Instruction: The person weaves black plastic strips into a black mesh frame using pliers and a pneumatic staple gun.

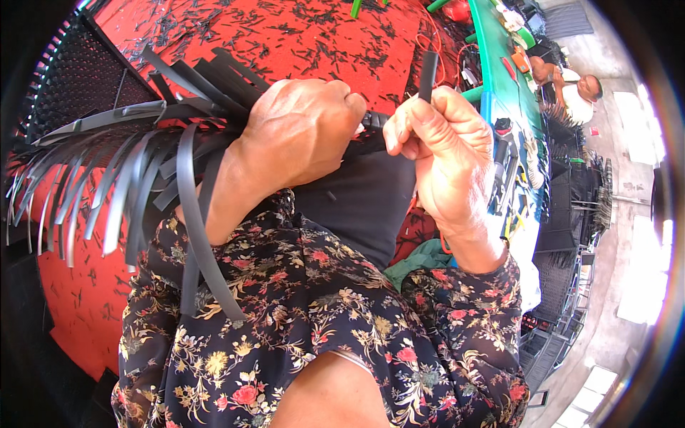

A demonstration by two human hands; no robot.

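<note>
My left hand (292, 135) is closed in a fist around a bundle of long, flat black plastic strips (187, 171). The strips fan out to the left and droop, and one curls down over my sleeve. Between the thumb and fingers of my right hand (451, 153) is pinched a short flat black strip (428, 75), its end standing up above the fingers. A dark strip end (374, 120) shows between the two hands, in front of my dark-clothed lap (357, 203); what it joins to is hidden by the left fist.
Short black offcuts (314, 50) litter the red floor (75, 299). A black woven panel (82, 78) stands at upper left. To the right is a green-edged table (492, 53) with tools (505, 153). Another person (574, 96) sits beyond it. A green cloth (421, 262) lies beside my lap.
</note>
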